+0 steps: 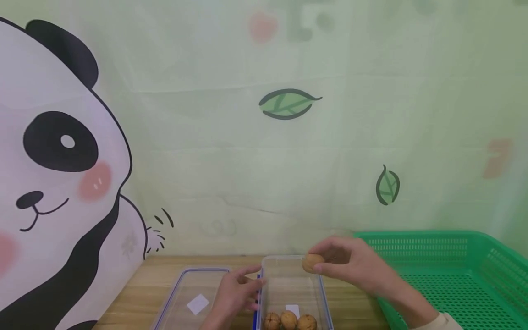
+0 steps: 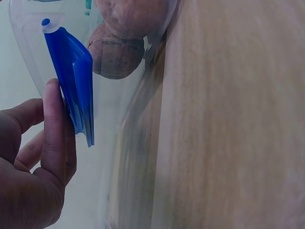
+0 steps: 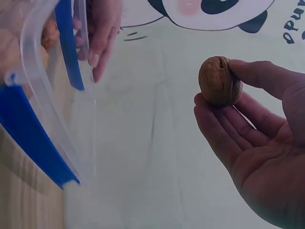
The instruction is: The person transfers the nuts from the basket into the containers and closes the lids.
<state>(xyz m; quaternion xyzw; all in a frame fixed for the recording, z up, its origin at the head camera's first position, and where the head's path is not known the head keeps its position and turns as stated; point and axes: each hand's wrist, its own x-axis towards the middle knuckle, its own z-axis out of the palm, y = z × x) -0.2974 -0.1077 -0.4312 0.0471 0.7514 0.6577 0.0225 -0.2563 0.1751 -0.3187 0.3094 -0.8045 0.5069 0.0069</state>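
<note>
My right hand (image 1: 358, 265) pinches a brown walnut (image 1: 311, 262) between thumb and fingers, over the far right corner of a clear plastic box (image 1: 288, 284). In the right wrist view the walnut (image 3: 218, 82) sits at the fingertips, with its seam showing. Several more walnuts (image 1: 289, 320) lie at the near end of the box. Against the box's left side rests my left hand (image 1: 234, 291). Its extended fingers touch a blue locking flap (image 2: 76, 81) that hangs down the wall in the left wrist view.
A clear lid (image 1: 185, 293) with a blue seal and a white label lies left of the box on the wooden table (image 1: 136, 288). To the right stands a large green plastic basket (image 1: 412, 239). Behind everything hangs a pale green cloth (image 1: 206, 174) with a printed panda.
</note>
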